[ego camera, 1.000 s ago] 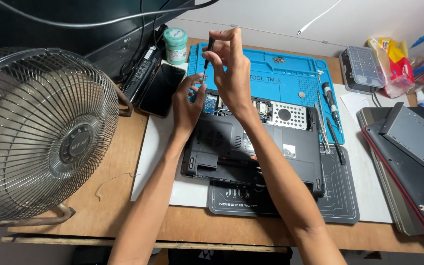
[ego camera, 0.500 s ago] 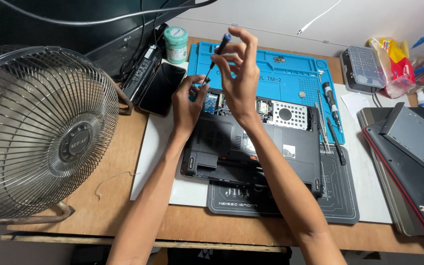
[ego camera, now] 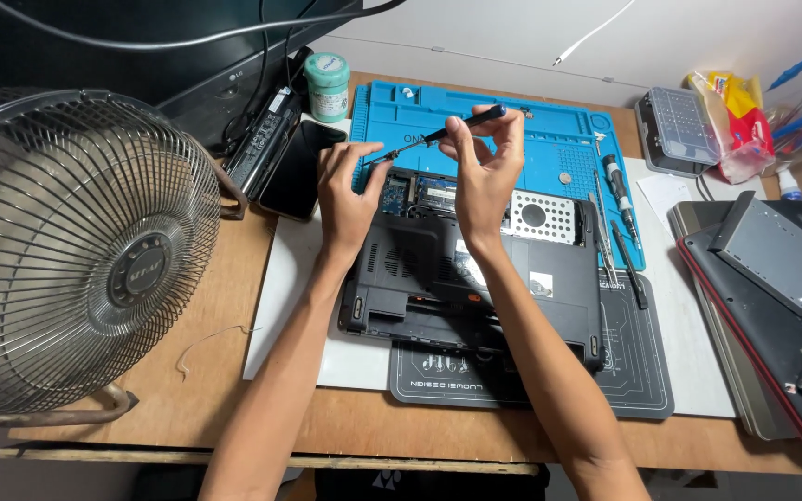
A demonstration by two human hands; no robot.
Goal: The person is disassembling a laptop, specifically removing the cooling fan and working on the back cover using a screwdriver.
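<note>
Your right hand [ego camera: 486, 172] is pinching the handle end of a screwdriver [ego camera: 438, 135], holding it nearly flat above the top edge of the laptop [ego camera: 475, 278]. Your left hand [ego camera: 345, 190] has its fingertips closed on the tip end, near the upper left corner of the open bay. The laptop lies bottom-up on a grey mat [ego camera: 638, 371], with a blue mat [ego camera: 549, 139] just behind it. A fan [ego camera: 76, 250] sits at the left of the counter [ego camera: 206, 371], a phone [ego camera: 297, 169] near it.
</note>
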